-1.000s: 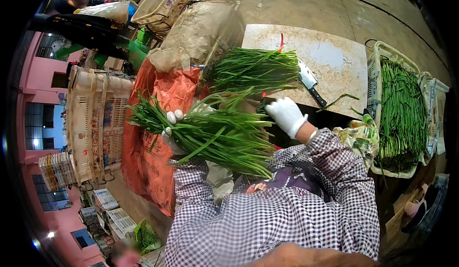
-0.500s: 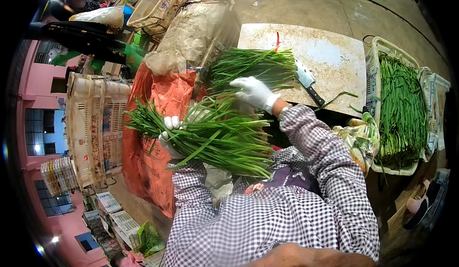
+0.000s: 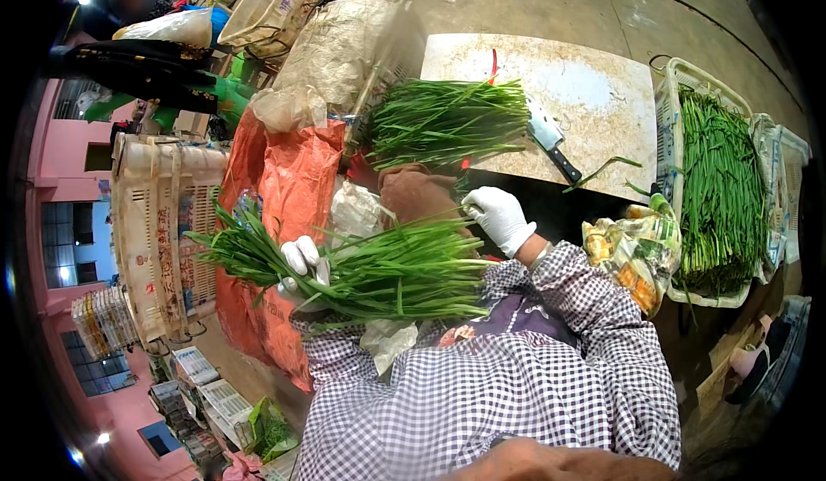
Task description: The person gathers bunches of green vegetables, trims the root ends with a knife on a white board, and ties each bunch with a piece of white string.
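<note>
My left hand [image 3: 301, 262], in a white glove, is closed around a loose bunch of garlic chives [image 3: 404, 266] held across my lap, leaf tips to the left, pale stem ends to the right. At those stem ends is my gloved right hand [image 3: 501, 219], fingers curled together; whatever is in the fingertips is too small to make out. A second pile of garlic chives [image 3: 447, 120] lies on the left part of a worn white board [image 3: 594, 77]. Beside that pile rests a knife with a black handle [image 3: 555, 141], blade pointing away from me.
At the right stands a white plastic crate [image 3: 675, 111] packed with chives. A printed plastic bag [image 3: 632, 257] sits near my right forearm. Left of my lap hangs an orange-red sack [image 3: 292, 171], with a covered crate [image 3: 353, 42] behind it. Stacked crates [image 3: 163, 223] stand farther left.
My right hand has moved from beside the pile on the board back toward me, to the held bunch's stem ends, its fingers now curled. The held bunch has shifted slightly left.
</note>
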`<state>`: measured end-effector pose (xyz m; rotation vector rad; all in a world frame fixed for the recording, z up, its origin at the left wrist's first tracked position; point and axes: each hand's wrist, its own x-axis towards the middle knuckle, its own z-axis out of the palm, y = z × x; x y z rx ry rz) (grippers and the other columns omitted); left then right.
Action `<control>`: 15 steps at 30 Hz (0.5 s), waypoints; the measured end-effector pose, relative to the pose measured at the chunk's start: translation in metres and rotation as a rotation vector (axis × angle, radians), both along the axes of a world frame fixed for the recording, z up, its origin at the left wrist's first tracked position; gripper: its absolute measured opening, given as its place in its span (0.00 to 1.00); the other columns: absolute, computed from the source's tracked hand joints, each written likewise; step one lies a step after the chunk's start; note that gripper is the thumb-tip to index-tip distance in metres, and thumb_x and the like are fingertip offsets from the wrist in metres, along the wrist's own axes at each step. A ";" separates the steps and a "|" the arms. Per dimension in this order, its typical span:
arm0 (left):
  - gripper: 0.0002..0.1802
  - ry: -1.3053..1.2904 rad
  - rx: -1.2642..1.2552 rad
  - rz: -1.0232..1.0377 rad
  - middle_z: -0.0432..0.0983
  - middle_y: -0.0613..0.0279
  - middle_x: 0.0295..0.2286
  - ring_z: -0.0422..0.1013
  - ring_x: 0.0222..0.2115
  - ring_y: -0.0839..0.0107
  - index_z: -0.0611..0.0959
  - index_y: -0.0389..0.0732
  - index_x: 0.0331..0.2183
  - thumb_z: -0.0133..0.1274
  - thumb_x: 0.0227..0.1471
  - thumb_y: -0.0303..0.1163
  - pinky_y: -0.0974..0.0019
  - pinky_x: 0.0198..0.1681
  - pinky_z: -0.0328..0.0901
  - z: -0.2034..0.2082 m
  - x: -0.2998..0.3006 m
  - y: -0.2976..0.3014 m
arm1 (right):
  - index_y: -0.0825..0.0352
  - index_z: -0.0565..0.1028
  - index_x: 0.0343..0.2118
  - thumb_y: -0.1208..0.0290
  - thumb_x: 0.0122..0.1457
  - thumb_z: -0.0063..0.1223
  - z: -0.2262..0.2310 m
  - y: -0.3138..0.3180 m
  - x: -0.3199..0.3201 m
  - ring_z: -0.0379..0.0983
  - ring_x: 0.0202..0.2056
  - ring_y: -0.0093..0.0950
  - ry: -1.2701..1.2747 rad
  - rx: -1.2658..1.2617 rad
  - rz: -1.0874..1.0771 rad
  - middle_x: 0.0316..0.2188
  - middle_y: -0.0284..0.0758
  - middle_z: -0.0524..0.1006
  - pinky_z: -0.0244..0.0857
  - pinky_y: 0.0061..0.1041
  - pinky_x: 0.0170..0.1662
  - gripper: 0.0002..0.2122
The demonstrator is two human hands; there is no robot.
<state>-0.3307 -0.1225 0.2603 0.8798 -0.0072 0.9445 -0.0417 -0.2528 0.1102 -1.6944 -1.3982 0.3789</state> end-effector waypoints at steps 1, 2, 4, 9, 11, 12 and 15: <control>0.15 0.000 0.045 -0.036 0.65 0.52 0.32 0.62 0.15 0.71 0.68 0.37 0.29 0.57 0.49 0.34 0.67 0.23 0.67 0.002 0.001 0.002 | 0.61 0.76 0.27 0.68 0.51 0.56 -0.013 -0.004 0.001 0.74 0.30 0.39 -0.029 -0.039 -0.031 0.24 0.37 0.75 0.68 0.36 0.34 0.04; 0.15 0.001 0.093 -0.074 0.66 0.51 0.33 0.62 0.15 0.71 0.69 0.36 0.29 0.57 0.49 0.33 0.67 0.23 0.67 0.004 0.002 0.005 | 0.61 0.76 0.27 0.68 0.51 0.55 -0.028 -0.007 0.005 0.74 0.30 0.39 -0.057 -0.075 -0.062 0.24 0.38 0.75 0.68 0.37 0.34 0.04; 0.15 0.010 0.110 -0.111 0.67 0.51 0.33 0.63 0.14 0.71 0.69 0.36 0.29 0.58 0.49 0.34 0.68 0.23 0.68 0.001 -0.003 0.013 | 0.61 0.78 0.26 0.68 0.52 0.53 -0.062 -0.019 0.022 0.75 0.31 0.39 -0.118 -0.285 -0.109 0.25 0.39 0.76 0.70 0.37 0.35 0.04; 0.14 0.000 0.160 -0.060 0.67 0.57 0.26 0.61 0.12 0.75 0.69 0.38 0.28 0.57 0.52 0.34 0.69 0.18 0.64 -0.003 0.001 0.013 | 0.62 0.79 0.28 0.66 0.52 0.55 -0.074 -0.048 0.053 0.75 0.36 0.37 -0.450 -0.658 -0.096 0.29 0.37 0.78 0.69 0.37 0.41 0.06; 0.13 -0.039 0.090 -0.128 0.66 0.60 0.23 0.59 0.11 0.76 0.68 0.38 0.27 0.56 0.52 0.33 0.69 0.15 0.61 0.003 0.006 0.009 | 0.62 0.79 0.28 0.65 0.52 0.56 -0.042 -0.039 0.054 0.74 0.37 0.37 -0.221 -0.400 -0.098 0.30 0.36 0.77 0.67 0.36 0.42 0.06; 0.13 -0.045 0.078 -0.118 0.66 0.60 0.23 0.59 0.11 0.76 0.68 0.38 0.27 0.56 0.52 0.33 0.69 0.15 0.61 0.003 0.006 0.008 | 0.62 0.79 0.28 0.65 0.52 0.56 -0.030 -0.034 0.054 0.73 0.36 0.38 -0.117 -0.220 -0.063 0.29 0.36 0.77 0.67 0.36 0.41 0.06; 0.13 -0.040 0.041 -0.096 0.66 0.60 0.23 0.59 0.12 0.76 0.68 0.38 0.28 0.56 0.52 0.33 0.70 0.16 0.62 0.005 0.006 0.007 | 0.64 0.79 0.30 0.69 0.53 0.60 0.006 -0.021 0.046 0.74 0.37 0.35 0.154 0.007 0.166 0.32 0.34 0.79 0.68 0.29 0.41 0.05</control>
